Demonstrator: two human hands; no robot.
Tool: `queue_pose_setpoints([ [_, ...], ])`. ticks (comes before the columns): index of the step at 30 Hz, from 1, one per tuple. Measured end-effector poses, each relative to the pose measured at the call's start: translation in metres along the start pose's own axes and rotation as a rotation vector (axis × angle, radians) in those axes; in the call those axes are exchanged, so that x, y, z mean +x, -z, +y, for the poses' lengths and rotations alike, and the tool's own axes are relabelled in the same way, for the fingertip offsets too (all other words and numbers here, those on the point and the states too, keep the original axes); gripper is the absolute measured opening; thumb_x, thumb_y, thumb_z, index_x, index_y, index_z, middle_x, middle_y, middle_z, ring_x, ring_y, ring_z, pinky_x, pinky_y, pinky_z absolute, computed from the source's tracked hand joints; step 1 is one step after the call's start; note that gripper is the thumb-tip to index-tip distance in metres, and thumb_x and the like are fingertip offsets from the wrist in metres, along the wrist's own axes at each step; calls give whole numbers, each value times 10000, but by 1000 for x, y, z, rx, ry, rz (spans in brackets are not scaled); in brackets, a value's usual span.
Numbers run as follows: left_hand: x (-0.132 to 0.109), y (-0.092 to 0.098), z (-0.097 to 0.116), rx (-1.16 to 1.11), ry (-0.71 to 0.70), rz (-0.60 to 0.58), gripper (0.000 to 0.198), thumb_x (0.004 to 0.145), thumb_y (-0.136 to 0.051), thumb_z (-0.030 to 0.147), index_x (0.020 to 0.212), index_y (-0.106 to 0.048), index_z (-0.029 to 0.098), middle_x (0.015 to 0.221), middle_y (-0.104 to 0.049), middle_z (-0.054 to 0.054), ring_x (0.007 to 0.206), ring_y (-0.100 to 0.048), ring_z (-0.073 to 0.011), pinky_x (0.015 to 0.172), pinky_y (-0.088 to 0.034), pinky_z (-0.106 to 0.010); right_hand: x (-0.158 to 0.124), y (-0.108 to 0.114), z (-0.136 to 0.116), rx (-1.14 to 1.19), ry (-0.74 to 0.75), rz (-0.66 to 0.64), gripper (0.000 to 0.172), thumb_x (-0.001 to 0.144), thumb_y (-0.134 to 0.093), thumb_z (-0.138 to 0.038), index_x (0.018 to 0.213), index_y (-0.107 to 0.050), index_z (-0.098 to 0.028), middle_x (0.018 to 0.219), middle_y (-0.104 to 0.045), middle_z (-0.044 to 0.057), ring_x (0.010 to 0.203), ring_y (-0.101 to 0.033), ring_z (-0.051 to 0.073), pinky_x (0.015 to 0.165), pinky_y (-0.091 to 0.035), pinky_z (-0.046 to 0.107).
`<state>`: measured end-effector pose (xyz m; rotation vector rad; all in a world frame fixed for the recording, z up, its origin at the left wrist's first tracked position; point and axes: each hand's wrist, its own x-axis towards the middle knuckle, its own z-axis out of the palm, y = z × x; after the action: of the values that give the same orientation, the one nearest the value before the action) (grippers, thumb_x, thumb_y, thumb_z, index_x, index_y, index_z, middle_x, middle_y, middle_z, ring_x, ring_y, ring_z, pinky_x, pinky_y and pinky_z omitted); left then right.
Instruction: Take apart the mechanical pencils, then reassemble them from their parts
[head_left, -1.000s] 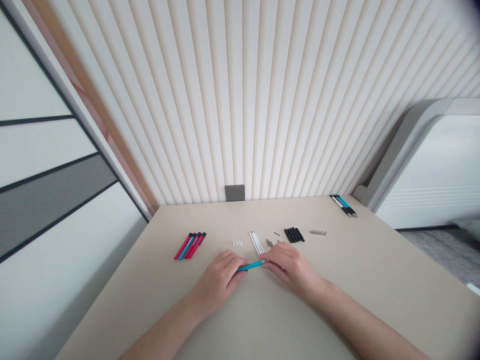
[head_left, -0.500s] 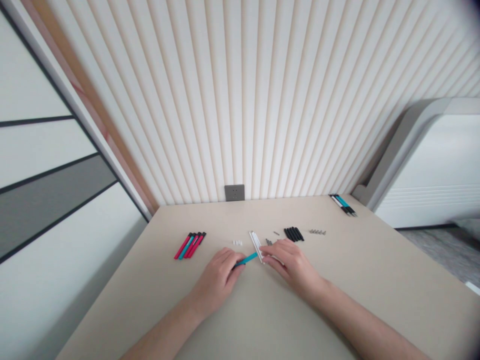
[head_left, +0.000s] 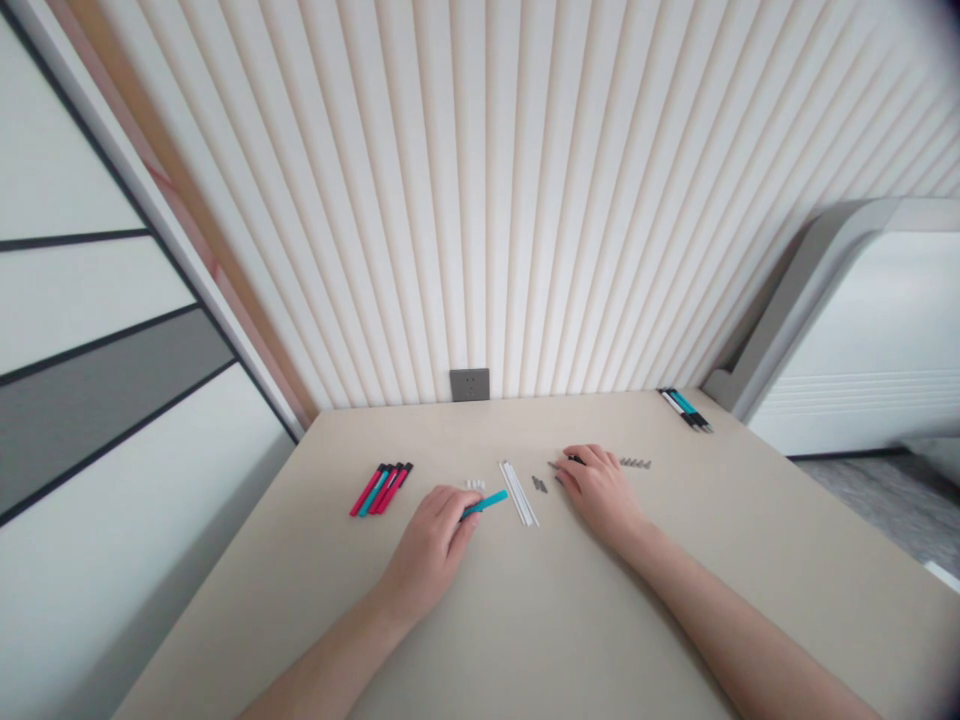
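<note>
My left hand [head_left: 433,532] is closed around a teal pen barrel [head_left: 491,501], which points up and to the right from its fingers. My right hand [head_left: 598,487] reaches over a row of black pen grips [head_left: 576,460], its thumb and forefinger apart. Most of the grips are hidden under it. Between the hands lie thin white refills [head_left: 517,494] side by side. Small grey springs [head_left: 539,484] lie right of the refills, and small white pieces [head_left: 475,484] lie just beyond my left hand.
Red and teal pen barrels with black ends [head_left: 381,490] lie at the left. Several small metal tips [head_left: 636,463] are right of my right hand. Pens [head_left: 685,410] lie at the far right corner. A ribbed wall with a dark socket [head_left: 469,385] borders the table [head_left: 517,620].
My right hand has moved from the refills rightward and away from me, onto the black grips. My left hand has shifted slightly left with the teal barrel.
</note>
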<state>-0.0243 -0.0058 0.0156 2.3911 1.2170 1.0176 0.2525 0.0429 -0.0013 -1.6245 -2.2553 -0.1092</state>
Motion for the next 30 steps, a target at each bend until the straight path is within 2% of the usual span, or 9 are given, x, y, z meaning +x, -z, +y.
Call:
queue_pose_setpoints([
  [10,1,2,0,61,7,-36,121,917,-537,156,1007,-589,217,966,-639,-44,932,-587,-210,847,-485,-379,0,3,14,-63,-88,-8,234,944,-504,-264,973,-736,-253,1127,-669,54,1075,-535,234,905,-356,366],
  [16,1,2,1,70,15,-63,121,915,-538,156,1007,-592,213,966,-631,-49,938,-582,-211,852,-488,-385,0,6,14,-53,-106,-18,229,927,-516,-271,970,-739,-241,1101,-667,76,1060,-539,259,873,-373,388],
  [20,2,2,2,81,15,-93,115,920,-530,173,1005,-595,212,966,-637,-55,948,-583,-223,852,-487,-392,0,8,12,1,-90,28,248,942,-492,-298,966,-731,-235,1085,-666,82,1043,-546,257,873,-381,393],
  [24,2,1,3,97,37,-112,113,924,-524,171,1007,-593,205,967,-636,-57,945,-579,-225,860,-478,-400,-4,10,-5,141,8,43,253,962,-467,-306,982,-711,-241,1005,-675,65,960,-566,221,851,-387,363],
  [30,1,1,3,105,59,-125,118,927,-525,176,1017,-598,203,967,-637,-56,942,-573,-224,857,-472,-394,-15,10,-44,245,148,-82,206,953,-498,-299,1023,-687,-255,903,-670,43,907,-572,204,790,-382,329],
])
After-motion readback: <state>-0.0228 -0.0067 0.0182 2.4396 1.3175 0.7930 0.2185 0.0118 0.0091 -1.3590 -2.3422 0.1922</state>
